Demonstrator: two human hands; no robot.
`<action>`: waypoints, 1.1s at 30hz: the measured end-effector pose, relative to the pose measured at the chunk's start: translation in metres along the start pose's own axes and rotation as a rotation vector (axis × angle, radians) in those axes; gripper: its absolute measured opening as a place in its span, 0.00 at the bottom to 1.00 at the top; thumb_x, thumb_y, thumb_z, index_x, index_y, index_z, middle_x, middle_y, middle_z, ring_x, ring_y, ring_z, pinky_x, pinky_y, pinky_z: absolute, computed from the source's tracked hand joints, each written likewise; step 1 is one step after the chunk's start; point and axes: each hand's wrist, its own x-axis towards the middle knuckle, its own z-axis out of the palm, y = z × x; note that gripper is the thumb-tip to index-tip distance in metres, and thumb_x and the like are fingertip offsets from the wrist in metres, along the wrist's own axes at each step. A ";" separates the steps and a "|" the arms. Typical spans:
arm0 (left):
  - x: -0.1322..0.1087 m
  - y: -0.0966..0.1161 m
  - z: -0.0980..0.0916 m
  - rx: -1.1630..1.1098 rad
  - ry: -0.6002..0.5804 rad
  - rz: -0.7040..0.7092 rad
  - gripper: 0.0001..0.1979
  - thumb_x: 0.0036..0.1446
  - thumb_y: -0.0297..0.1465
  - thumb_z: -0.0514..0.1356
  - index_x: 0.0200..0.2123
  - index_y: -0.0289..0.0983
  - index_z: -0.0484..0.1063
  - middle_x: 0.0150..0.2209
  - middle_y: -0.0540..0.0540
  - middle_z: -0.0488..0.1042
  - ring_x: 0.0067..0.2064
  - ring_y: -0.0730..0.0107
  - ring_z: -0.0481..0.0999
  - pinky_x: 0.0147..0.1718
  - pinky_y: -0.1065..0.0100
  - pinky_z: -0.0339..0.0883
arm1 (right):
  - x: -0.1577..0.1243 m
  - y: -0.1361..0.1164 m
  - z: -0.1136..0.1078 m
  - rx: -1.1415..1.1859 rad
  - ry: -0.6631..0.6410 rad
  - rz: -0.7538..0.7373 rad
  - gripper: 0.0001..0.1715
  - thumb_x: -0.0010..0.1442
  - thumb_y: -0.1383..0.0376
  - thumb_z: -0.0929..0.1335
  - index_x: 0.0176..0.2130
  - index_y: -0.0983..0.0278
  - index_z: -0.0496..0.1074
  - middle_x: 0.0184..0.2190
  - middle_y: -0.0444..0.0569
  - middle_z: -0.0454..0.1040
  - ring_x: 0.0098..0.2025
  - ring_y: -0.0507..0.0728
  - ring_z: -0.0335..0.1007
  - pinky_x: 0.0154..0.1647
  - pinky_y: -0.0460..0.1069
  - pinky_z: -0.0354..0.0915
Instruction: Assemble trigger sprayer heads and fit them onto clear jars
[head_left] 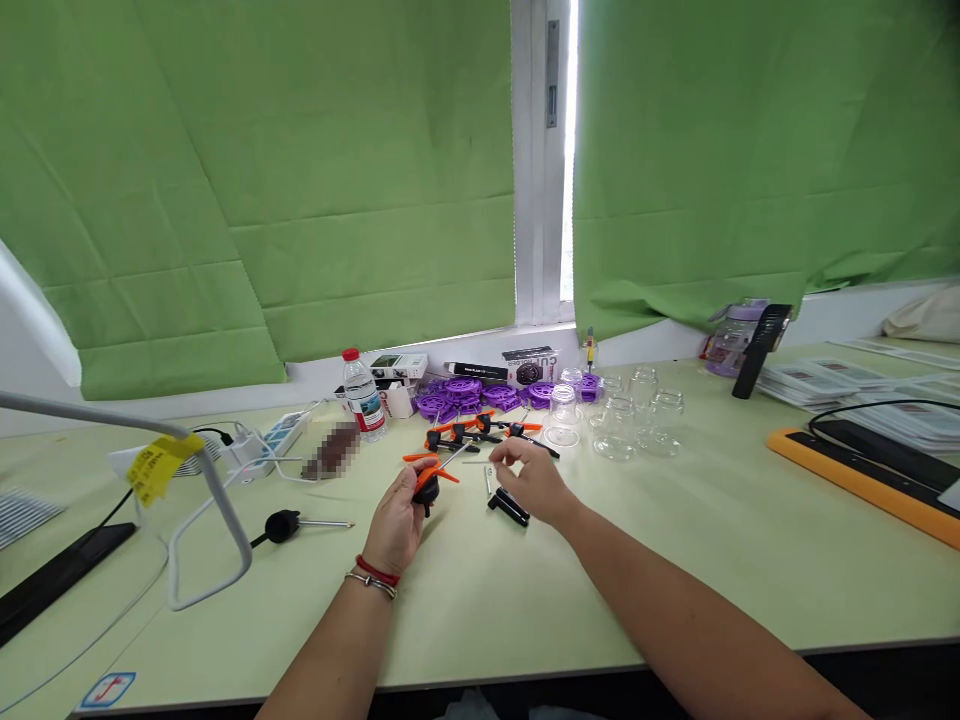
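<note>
Orange blades and a rounded black body make up the small plastic propeller-like piece (426, 487) in the person's left hand (397, 520), which wears a red cord bracelet (377, 571). The piece sits at the ends of the left fingers, with the thumb along its near side and the other fingers curled about it; how far they wrap beneath is hidden. Its blades stick out past the fingertips on both sides, and a slender metal shaft (454, 456) slants up from it to the right.

The right hand (534, 482) hovers over the pale green table (450, 640), thumb and forefinger pressed together on the end of a thin, pale straight rod (474, 462). The rod points left toward the shaft, near it; whether the two touch cannot be told. Short black cylinders (511, 508) lie just below the right hand, beside a small silvery strip (488, 480).

Beyond the hands lies a group of similar orange-and-black pieces (459, 433), backed by a heap of purple plastic discs (461, 392). Clear glass jars (616, 432) stand to the right, a red-capped plastic bottle (366, 402) to the left
</note>
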 end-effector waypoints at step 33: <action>-0.019 -0.009 0.020 -0.120 -0.508 -0.206 0.17 0.59 0.40 0.58 0.46 0.37 0.75 0.42 0.43 0.72 0.40 0.67 0.66 0.40 0.67 0.57 | -0.018 -0.036 0.018 0.208 -0.049 -0.131 0.04 0.56 0.70 0.64 0.33 0.63 0.68 0.28 0.44 0.70 0.30 0.51 0.67 0.30 0.45 0.64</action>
